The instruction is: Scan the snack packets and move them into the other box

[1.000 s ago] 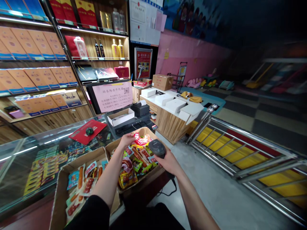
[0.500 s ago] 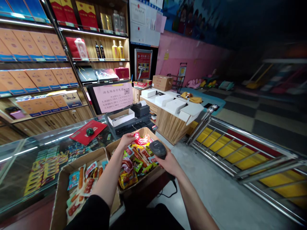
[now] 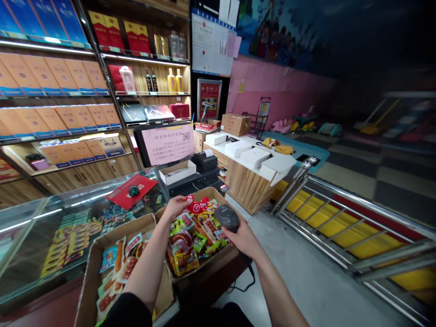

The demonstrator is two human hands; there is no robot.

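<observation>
- Flat red packet with white print (image 3: 197,205) pinched in my left hand's (image 3: 176,208) nearly closed fingers, above 1 brown cardboard box of snacks (image 3: 220,254).
- My right hand (image 3: 245,237) wraps 1 black handheld scanner (image 3: 227,217).

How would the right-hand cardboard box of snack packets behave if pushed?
The box would probably feel fairly heavy, being piled with packets. Its thin cardboard walls may flex. The top packets, lying loose, could shift.
</observation>
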